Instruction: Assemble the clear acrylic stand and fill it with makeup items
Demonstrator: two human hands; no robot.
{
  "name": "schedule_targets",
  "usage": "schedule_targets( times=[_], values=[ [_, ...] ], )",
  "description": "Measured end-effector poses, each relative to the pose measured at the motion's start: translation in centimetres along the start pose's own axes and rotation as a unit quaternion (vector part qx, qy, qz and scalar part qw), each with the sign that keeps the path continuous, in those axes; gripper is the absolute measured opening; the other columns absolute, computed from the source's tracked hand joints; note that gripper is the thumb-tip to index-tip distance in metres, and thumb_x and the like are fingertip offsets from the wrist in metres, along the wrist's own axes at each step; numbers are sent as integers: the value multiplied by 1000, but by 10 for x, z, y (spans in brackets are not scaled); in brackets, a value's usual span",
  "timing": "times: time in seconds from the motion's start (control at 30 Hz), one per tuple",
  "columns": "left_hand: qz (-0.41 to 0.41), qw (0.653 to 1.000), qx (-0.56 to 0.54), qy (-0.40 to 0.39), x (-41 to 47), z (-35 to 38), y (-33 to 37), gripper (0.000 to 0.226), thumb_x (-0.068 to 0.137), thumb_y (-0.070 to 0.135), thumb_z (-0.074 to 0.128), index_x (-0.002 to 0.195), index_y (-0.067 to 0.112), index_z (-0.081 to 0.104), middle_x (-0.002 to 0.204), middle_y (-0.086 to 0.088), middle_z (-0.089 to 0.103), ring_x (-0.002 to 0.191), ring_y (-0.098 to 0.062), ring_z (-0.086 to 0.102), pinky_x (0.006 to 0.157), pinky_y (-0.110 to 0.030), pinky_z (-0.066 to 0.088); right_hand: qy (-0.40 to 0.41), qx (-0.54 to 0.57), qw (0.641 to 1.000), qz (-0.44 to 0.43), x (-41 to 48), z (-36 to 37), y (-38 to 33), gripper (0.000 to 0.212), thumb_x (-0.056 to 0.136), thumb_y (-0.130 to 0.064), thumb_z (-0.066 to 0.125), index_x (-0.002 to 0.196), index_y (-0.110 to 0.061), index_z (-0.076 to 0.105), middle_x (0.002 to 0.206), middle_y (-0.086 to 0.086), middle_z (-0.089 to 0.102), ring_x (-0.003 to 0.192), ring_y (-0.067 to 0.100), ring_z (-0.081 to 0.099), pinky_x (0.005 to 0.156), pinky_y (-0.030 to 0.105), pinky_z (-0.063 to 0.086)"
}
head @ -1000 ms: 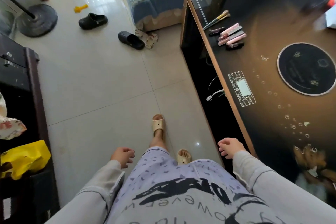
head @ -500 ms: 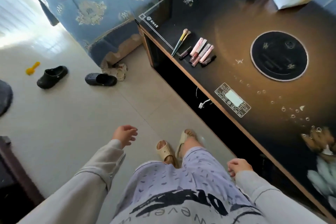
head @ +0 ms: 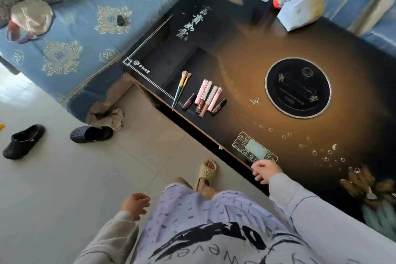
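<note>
Left hand hangs short of the table, over the floor, fingers loosely curled and empty. Two brushes and a row of lip tubes lie side by side near the table's front edge — likely staged for loading. Right hand is at that same edge, fingers loosely bent, holding nothing. No acrylic stand in view.

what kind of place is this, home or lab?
Most likely a home living room: a sofa in a blue patterned cover, a glossy dark tea table with a built-in round hob and touch panel, and clogs left loose on the tiled floor.
</note>
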State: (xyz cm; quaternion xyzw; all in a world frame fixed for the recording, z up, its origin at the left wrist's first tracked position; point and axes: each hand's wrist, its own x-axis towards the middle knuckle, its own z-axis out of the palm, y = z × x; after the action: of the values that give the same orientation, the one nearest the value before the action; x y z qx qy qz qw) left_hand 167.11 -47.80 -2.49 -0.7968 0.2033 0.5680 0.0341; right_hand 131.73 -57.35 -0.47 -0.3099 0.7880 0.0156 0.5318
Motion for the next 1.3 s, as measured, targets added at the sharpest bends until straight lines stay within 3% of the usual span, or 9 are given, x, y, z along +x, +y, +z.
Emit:
schedule_targets(
  times=[0.2,0.43,0.53,0.63,0.8,0.93,1.07,1.2,1.3],
  values=[
    [13,999,31,0,18,-31,53,13,91,2,46,95,4,58,76,-8,55,54,-17,46,50,-22,31,31,72,997,28,11,-14,-25,18,90,-3,46,76,-8,56,58,5,48,44,15,39,28,8,27],
    [69,988,136,-31,45,-57,145,19,93,3,43,103,2,59,83,-9,58,53,-14,47,47,-19,32,18,76,994,75,4,13,-19,28,91,-1,42,67,-11,53,58,4,51,47,15,43,46,21,34],
    [116,974,191,-43,52,-67,188,25,92,5,43,110,1,61,94,-12,60,55,-13,49,46,-19,35,47,99,987,121,-2,29,-13,34,90,-2,45,59,-12,52,57,5,51,47,17,42,43,20,34],
    [159,960,224,-45,58,-80,230,24,92,8,45,106,4,63,104,-15,66,70,-20,56,51,-21,40,84,152,969,173,-8,49,-10,34,88,1,47,57,-10,54,55,9,50,45,19,41,32,13,33],
    [196,947,250,-43,73,-101,270,27,93,10,45,112,1,62,113,-18,67,82,-23,57,56,-20,43,88,179,956,216,-13,78,-22,31,85,3,49,57,-7,57,66,15,57,45,20,45,47,22,34],
    [180,941,283,-52,83,-106,278,26,92,11,45,110,1,62,102,-17,67,81,-24,57,57,-24,45,62,205,953,216,-12,91,-45,31,86,-1,51,57,-9,56,58,9,53,47,20,46,48,23,34],
    [217,926,309,-32,86,-89,292,24,89,9,44,99,6,66,87,-9,60,81,-24,56,84,-33,51,46,199,961,187,3,86,-80,26,85,-1,47,64,-11,58,58,6,52,48,18,48,46,21,35],
    [243,909,339,-28,78,-63,306,23,89,11,45,95,6,67,91,-16,64,86,-31,60,85,-33,50,38,174,976,128,28,70,-120,29,85,-6,46,59,-16,57,58,4,53,50,16,48,47,21,37],
    [259,912,319,-16,79,-42,314,26,90,19,50,100,3,67,89,-13,65,89,-30,63,84,-31,49,40,169,981,89,47,59,-148,20,87,-8,46,75,-9,62,63,6,56,49,15,48,48,22,36]
  ],
)
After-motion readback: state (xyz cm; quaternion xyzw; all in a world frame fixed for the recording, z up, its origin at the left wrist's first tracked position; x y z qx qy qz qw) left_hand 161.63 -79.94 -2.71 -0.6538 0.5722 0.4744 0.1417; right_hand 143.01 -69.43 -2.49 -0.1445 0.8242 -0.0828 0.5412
